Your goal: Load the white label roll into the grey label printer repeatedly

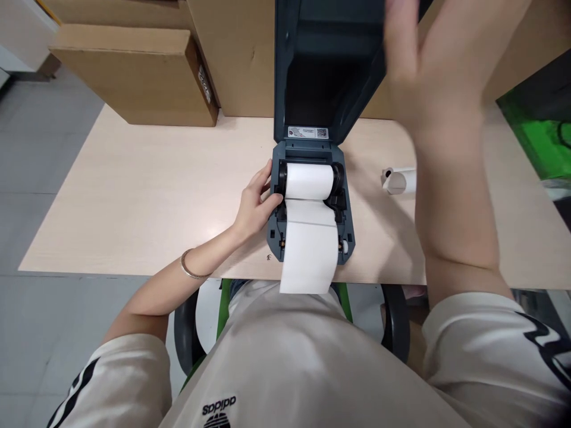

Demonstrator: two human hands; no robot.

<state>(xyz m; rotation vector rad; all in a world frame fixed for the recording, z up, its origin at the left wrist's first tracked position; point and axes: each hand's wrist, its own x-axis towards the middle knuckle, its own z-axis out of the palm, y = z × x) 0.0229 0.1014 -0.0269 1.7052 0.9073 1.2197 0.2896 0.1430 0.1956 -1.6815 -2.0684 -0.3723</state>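
A dark blue-grey label printer [275, 238] stands at the table's front edge, its lid [334, 35] raised. Inside sits a white label roll [309, 181], and its strip [310, 258] hangs out over the front, past the table edge. My left hand [256, 205] grips the printer's left side, thumb over the top rim and fingers along the outer wall. High at the right, my right hand [446, 65] is at the lid's right edge, smeared by motion. Dark lid shows between its thumb and the rest of the hand; its fingertips lie beyond the frame.
A small white roll [399, 181] lies on the table [178, 190], right of the printer and partly behind my right forearm. Cardboard boxes [129, 77] stand along the back. Something green and black [553, 145] is at the far right. Chair armrests flank my body.
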